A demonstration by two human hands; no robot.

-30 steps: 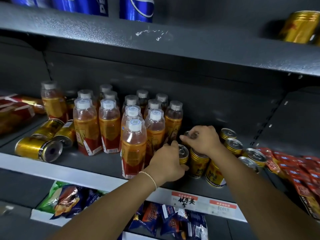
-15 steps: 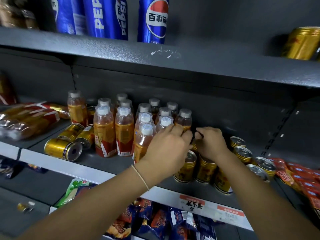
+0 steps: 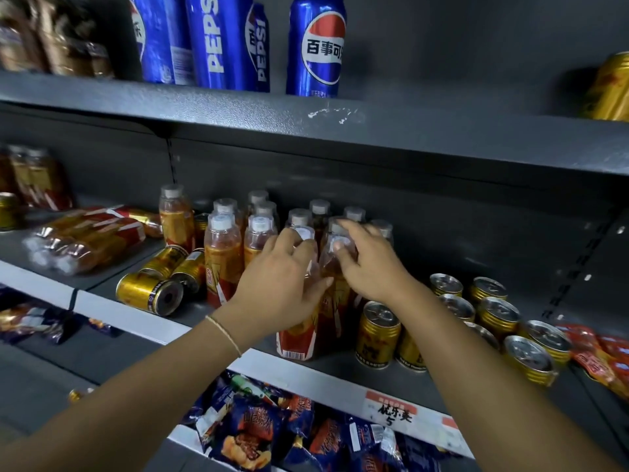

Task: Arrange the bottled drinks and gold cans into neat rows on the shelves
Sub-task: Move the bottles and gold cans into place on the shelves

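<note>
Middle shelf [image 3: 136, 318], drinks section: a group of bottles [image 3: 258, 240] of orange drink, white-capped, is stood upright in loose rows toward the back wall. At the front of the group, 2 bottles are in hand. The front bottle [image 3: 296, 338] is gripped by the left hand [image 3: 282, 284], with fingers and thumb curled round its shoulder just below the cap. The second bottle [image 3: 335, 318], touching it on the right, is held at the neck by the right hand [image 3: 371, 267], with fingers narrowly curled over the cap and the thumb pressed to the near side. Both bottles are stood upright near the front edge. A thin bracelet [image 3: 223, 332] is worn on the left wrist. Left of the group, 3 gold cans [image 3: 149, 292] are laid on their sides, the nearest with its base turned outward. Further left, wrapped packs [image 3: 85, 240] of bottles are laid flat. Right of the group, upright cans [image 3: 498, 315] in gold are set in uneven rows; the count cannot be told, as some are hidden by the right arm. Further right, red packets [image 3: 606, 356] are laid. Above the group, blue cans [image 3: 224, 42] are stood on the upper shelf, and 1 stray can [image 3: 609, 90] in gold is cut off by the frame edge. Below the group, snack packets [image 3: 245, 434] are piled, and a price tag [image 3: 391, 408] marked 5 is fixed.
</note>
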